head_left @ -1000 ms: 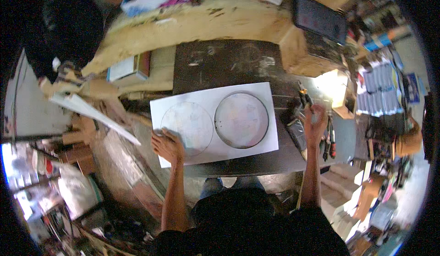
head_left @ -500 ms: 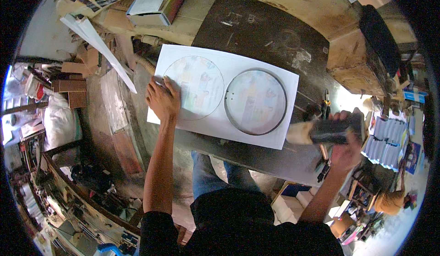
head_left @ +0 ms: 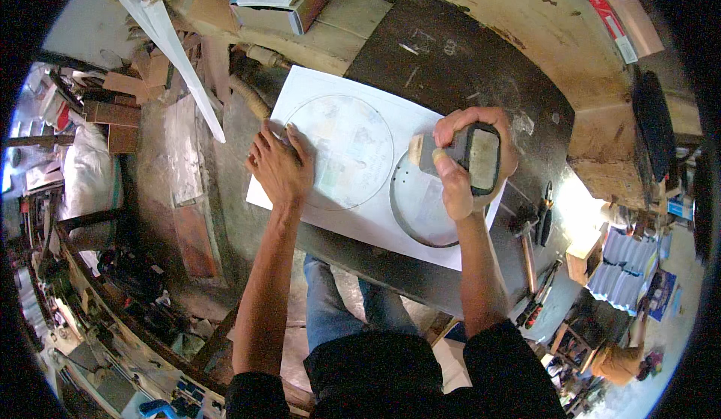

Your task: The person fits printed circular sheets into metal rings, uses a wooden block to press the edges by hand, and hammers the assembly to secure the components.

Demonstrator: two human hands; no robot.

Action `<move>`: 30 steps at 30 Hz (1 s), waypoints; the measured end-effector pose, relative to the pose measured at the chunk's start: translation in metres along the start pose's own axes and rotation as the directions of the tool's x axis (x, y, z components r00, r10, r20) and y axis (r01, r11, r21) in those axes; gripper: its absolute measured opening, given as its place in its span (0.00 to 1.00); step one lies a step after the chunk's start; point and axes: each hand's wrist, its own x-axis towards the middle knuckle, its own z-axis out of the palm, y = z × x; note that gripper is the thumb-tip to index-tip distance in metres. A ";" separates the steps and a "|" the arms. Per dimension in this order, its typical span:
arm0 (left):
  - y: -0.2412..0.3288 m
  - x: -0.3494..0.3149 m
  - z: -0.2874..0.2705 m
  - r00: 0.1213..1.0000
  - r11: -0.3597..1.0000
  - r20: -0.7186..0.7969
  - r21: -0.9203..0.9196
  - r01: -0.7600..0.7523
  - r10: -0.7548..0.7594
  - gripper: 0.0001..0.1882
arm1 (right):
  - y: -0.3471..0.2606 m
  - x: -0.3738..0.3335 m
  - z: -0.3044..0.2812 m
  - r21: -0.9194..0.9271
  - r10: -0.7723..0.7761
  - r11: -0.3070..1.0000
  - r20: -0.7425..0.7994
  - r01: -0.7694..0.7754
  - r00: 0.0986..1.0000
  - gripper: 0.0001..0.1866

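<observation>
Table [head_left: 443, 47], hand [head_left: 282, 165] splayed on paper [head_left: 368, 220], other [head_left: 506, 134] gripping block [head_left: 484, 161]

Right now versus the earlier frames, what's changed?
The right hand, seemingly empty at first and off to the right of the paper sheet, has taken hold of a dark, pale-ended tool and brought it left, over the ring. Unchanged: the left hand on the sheet's left edge, the ring on its right half.
</observation>
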 end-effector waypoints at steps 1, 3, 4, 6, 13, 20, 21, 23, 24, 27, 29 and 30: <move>0.001 0.001 0.001 1.000 1.000 -0.004 -0.002 -0.005 0.005 0.29 | 0.011 0.000 -0.001 -0.029 0.008 1.000 -0.033 -0.009 0.999 0.19; 0.001 0.000 0.000 1.000 1.000 -0.005 -0.009 -0.012 0.012 0.29 | 0.016 0.009 0.002 -0.114 0.011 0.993 -0.062 -0.018 0.998 0.18; 0.001 -0.001 -0.002 0.999 1.000 0.048 -0.009 0.010 -0.010 0.29 | 0.015 0.014 0.001 -0.171 0.016 0.985 -0.078 -0.029 0.997 0.18; -0.004 0.000 -0.002 0.995 1.000 0.094 -0.018 0.024 -0.022 0.30 | 0.008 0.032 -0.004 -0.257 0.168 0.947 -0.115 -0.193 0.979 0.17; -0.007 -0.003 -0.007 0.992 0.996 0.102 0.038 -0.085 0.080 0.35 | -0.038 0.047 -0.006 0.283 -0.078 0.959 0.229 0.010 0.970 0.16; -0.008 -0.002 -0.002 0.999 0.997 0.022 -0.069 -0.039 0.040 0.34 | 0.050 0.006 0.009 -0.122 0.042 0.990 -0.224 -0.071 0.974 0.22; -0.010 -0.001 -0.001 0.999 0.996 0.017 -0.077 -0.046 0.048 0.34 | 0.041 0.013 0.006 -0.267 0.004 0.962 -0.215 -0.063 0.977 0.17; -0.011 -0.002 0.003 0.998 0.998 0.020 0.012 -0.059 0.059 0.33 | 0.032 0.019 -0.020 -0.421 -0.042 0.905 -0.219 -0.055 0.975 0.15; -0.016 -0.002 0.003 0.996 0.997 0.026 -0.007 -0.083 0.083 0.33 | 0.026 0.023 -0.032 -0.341 0.035 0.934 -0.222 -0.111 0.974 0.14; -0.050 -0.003 -0.008 0.976 0.992 0.216 -0.124 -0.001 0.028 0.32 | -0.048 0.010 0.003 0.033 0.173 0.985 -0.069 -0.171 0.983 0.17; -0.063 -0.008 -0.020 0.972 0.993 0.227 -0.116 -0.028 0.054 0.32 | -0.101 -0.003 0.023 0.144 0.122 0.981 0.054 -0.128 0.991 0.18; -0.061 -0.009 -0.020 0.972 0.992 0.228 -0.120 -0.037 0.064 0.32 | -0.116 -0.012 0.024 0.087 0.052 0.995 0.076 -0.059 0.996 0.18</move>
